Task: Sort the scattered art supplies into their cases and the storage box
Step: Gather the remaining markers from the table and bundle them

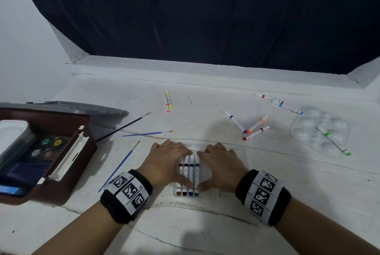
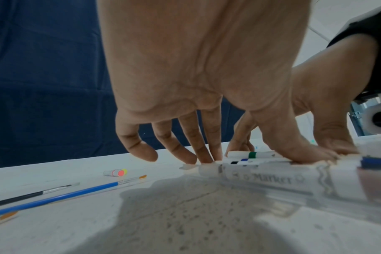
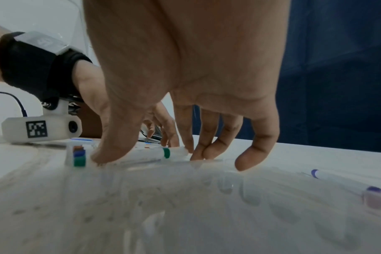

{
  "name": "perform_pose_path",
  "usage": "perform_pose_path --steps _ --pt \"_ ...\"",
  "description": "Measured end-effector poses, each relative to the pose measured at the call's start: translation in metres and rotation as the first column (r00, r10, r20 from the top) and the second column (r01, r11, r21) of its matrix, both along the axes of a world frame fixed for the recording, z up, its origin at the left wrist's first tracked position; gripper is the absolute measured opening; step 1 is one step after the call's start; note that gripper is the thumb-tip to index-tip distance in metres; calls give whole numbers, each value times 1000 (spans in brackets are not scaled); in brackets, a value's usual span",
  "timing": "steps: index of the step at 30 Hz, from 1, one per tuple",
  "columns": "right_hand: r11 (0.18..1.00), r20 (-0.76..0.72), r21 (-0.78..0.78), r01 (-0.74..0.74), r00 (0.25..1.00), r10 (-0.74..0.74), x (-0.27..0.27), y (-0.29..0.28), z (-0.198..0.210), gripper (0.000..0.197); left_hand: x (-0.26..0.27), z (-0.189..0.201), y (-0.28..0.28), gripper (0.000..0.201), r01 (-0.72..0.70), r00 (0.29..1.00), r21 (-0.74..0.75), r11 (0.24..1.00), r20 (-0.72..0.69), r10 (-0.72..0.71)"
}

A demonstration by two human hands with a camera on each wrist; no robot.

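We press both hands on four markers (image 1: pixel 189 167) lying side by side in the clear marker case (image 1: pixel 204 173), near the front of the white surface (image 1: pixel 226 224). Our left hand (image 1: pixel 166 162) has its fingers apart and nearly straight, with the tips at the far ends and the thumb at the near caps. Our right hand (image 1: pixel 222 164) mirrors it. The brown storage box (image 1: pixel 61 191) stands open at left. A blue paintbrush (image 1: pixel 121 165) lies between the box and the case, and pink and yellow markers (image 1: pixel 168 101) lie farther back.

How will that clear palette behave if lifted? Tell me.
The clear palette looks like thin moulded plastic, so probably light and slightly flexible. The green marker lying across its wells would likely roll off if tilted.
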State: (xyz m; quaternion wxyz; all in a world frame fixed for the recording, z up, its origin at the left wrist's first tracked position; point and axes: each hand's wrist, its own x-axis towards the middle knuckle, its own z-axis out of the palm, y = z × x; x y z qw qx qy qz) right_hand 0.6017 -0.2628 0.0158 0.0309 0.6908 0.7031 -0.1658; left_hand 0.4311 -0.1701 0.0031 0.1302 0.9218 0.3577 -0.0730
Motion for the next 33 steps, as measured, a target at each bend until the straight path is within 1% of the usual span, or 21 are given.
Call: perform_pose_path --steps 3,8,12,14,15,17,18,20,22,23,24,26,28,30,33 --pt "999 32 -41 -20 999 21 -1 7 4 78 1 1 -1 88 -3 1000 1 1000 -6 3" --pt "991 91 -112 -73 992 83 0 17 8 80 2 4 -1 89 4 1000 5 1000 -17 -4" --pt "988 134 -105 -112 983 126 -2 19 10 80 0 2 0 90 11 1000 5 1000 -2 -10" --pt "990 116 -69 -120 985 127 1 19 8 76 0 1 0 89 2 1000 -18 1000 23 -2" --pt "992 83 -52 -116 989 120 4 19 6 73 -1 0 0 86 -1 999 -35 999 50 3" --pt "996 -34 -27 -88 996 87 10 22 6 64 -4 1 5 71 -17 984 -111 994 173 36" --pt "998 -99 -1 -59 993 59 14 26 7 59 -7 3 10 60 -32 961 -167 985 266 77" --pt "996 -189 91 12 982 5 22 38 12 47 -11 6 27 36 -69 882 -244 967 438 173" --pt "981 -235 182 72 972 -28 28 54 16 34 -12 13 51 20 -133 789 -232 964 563 244" --pt "972 -257 213 96 966 -40 30 64 18 28 -11 16 64 15 -182 751 -220 958 598 280" --pt "964 -278 237 117 959 -48 32 75 19 24 -10 20 78 12 -232 728 -208 950 610 311" --pt "952 -307 271 141 950 -54 35 99 20 20 -6 18 109 10 -340 716 -186 922 584 382" --pt "946 -312 291 141 949 -45 37 126 20 18 1 14 138 11 -446 727 -171 879 503 467" --pt "946 -312 301 117 950 -18 37 153 18 20 11 11 158 14 -523 756 -151 839 372 538" --pt "953 -296 295 65 955 27 36 191 10 24 31 9 174 25 -586 790 -68 808 177 587"
